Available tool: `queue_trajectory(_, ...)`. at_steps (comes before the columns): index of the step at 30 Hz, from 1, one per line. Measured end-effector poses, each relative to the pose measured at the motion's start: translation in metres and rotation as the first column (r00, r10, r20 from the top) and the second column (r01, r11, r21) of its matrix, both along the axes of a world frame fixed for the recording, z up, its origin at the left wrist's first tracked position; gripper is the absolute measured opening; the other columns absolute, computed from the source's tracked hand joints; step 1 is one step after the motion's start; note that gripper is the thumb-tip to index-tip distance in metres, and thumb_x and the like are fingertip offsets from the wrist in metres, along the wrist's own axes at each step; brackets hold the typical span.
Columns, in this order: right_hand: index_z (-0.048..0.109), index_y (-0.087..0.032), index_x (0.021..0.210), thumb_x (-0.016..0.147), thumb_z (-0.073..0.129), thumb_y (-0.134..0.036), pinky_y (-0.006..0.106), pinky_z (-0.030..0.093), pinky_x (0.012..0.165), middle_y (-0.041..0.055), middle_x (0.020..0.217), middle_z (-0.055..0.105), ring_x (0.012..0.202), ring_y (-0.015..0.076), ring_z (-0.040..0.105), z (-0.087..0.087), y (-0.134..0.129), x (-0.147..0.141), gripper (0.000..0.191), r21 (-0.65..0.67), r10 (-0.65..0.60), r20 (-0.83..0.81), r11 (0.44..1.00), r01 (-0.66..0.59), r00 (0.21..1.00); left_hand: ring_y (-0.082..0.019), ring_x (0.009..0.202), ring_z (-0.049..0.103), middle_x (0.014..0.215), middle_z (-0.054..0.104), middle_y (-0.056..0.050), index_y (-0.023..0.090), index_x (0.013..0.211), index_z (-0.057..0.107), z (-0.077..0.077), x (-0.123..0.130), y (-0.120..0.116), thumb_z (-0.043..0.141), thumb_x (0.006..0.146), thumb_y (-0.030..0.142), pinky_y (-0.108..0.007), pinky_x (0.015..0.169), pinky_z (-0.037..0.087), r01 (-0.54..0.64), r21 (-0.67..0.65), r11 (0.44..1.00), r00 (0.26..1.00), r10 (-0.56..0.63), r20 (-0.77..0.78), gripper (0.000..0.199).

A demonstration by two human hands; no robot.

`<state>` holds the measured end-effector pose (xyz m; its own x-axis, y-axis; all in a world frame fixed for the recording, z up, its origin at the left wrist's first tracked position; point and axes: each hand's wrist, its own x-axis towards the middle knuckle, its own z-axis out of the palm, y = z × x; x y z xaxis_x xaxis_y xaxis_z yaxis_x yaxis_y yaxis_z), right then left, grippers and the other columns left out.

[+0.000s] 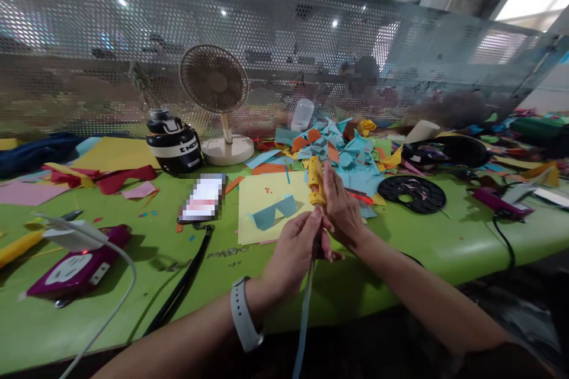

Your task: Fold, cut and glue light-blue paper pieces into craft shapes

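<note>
In the middle of the view, my left hand (pixel 296 249) is closed in a pinch just below a yellow cylindrical plastic piece (pixel 316 180) with small openings. A pale bluish flat strip (pixel 303 314) hangs from this hand toward the bottom edge. My right hand (pixel 342 207) has its fingers stretched upward, flat along the right side of the yellow piece. How the strip meets the yellow piece is hidden by my fingers. Behind my left hand, a blue paper cutout (pixel 274 213) shaped like glasses lies on a yellow paper sheet (pixel 249 189).
A heap of blue paper scraps (pixel 342 142) lies beyond my hands. A desk fan (pixel 214 80), a black bottle (pixel 173 145) and a phone (pixel 203 196) stand or lie left. Purple power strips (pixel 75 266) with cables sit at both sides. A black round tray (pixel 411 193) is at right.
</note>
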<state>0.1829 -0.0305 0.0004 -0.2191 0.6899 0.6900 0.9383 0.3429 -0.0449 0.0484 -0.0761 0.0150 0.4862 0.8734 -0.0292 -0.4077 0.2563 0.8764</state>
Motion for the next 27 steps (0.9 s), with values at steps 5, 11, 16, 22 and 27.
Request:
queue_trajectory(5, 0.049, -0.016, 0.13, 0.085, 0.048, -0.036, 0.04, 0.052, 0.077, 0.0156, 0.112, 0.062, 0.095, 0.0278, 0.061, 0.003, 0.006, 0.003, 0.05, -0.09, 0.078, -0.424, 0.988, -0.128, 0.902, -0.019, 0.067, 0.067, 0.069, 0.069, -0.009, 0.015, 0.078, 0.064, 0.017, -0.025, 0.018, 0.049, 0.085, 0.06, -0.034, 0.071, 0.053, 0.217, 0.125, 0.968, 0.953, -0.182, -0.243, 0.048)
queue_trajectory(11, 0.062, -0.018, 0.082, 0.07, 0.067, -0.04, 0.02, 0.031, 0.035, 0.0041, 0.073, 0.067, 0.046, 0.0098, 0.05, 0.025, 0.019, 0.014, 0.025, -0.274, -0.185, -0.951, 0.874, -0.402, 0.247, -0.015, 0.052, 0.06, 0.055, 0.064, -0.002, 0.014, 0.086, 0.062, 0.024, -0.108, 0.078, 0.055, 0.084, 0.049, -0.027, 0.055, 0.047, 0.182, 0.326, 0.928, 0.664, 0.128, -0.737, 0.035)
queue_trajectory(16, 0.062, -0.016, 0.076, 0.066, 0.072, -0.037, 0.017, 0.026, 0.032, 0.0026, 0.066, 0.067, 0.046, 0.0084, 0.053, 0.025, 0.013, 0.006, 0.026, -0.287, -0.216, -0.958, 0.695, -0.659, 0.189, -0.015, 0.057, 0.058, 0.065, 0.066, 0.001, 0.018, 0.115, 0.052, -0.005, -0.145, 0.104, 0.067, 0.072, 0.033, -0.023, 0.05, 0.038, 0.458, 0.2, 0.866, 0.483, -0.053, -0.874, 0.048)
queue_trajectory(22, 0.067, -0.013, 0.075, 0.073, 0.067, -0.049, 0.017, 0.024, 0.03, -0.0031, 0.044, 0.055, 0.033, 0.0045, 0.04, 0.012, -0.008, -0.015, 0.035, -0.571, -0.194, -0.818, 0.382, -0.727, 0.541, -0.014, 0.062, 0.056, 0.068, 0.06, 0.001, 0.018, 0.084, 0.056, -0.026, -0.136, 0.11, 0.057, 0.071, 0.025, -0.026, 0.06, 0.043, 0.405, 0.3, 0.864, 0.635, -0.029, -0.772, 0.014)
queue_trajectory(27, 0.066, -0.015, 0.07, 0.073, 0.068, -0.051, 0.018, 0.025, 0.03, -0.004, 0.037, 0.049, 0.032, 0.0059, 0.04, 0.0, -0.012, -0.023, 0.036, -0.683, -0.213, -0.724, 0.352, -0.64, 0.656, -0.013, 0.063, 0.049, 0.071, 0.056, 0.001, 0.018, 0.079, 0.058, -0.028, -0.134, 0.112, 0.054, 0.069, 0.019, -0.026, 0.059, 0.038, 0.374, 0.363, 0.854, 0.668, 0.024, -0.744, 0.011)
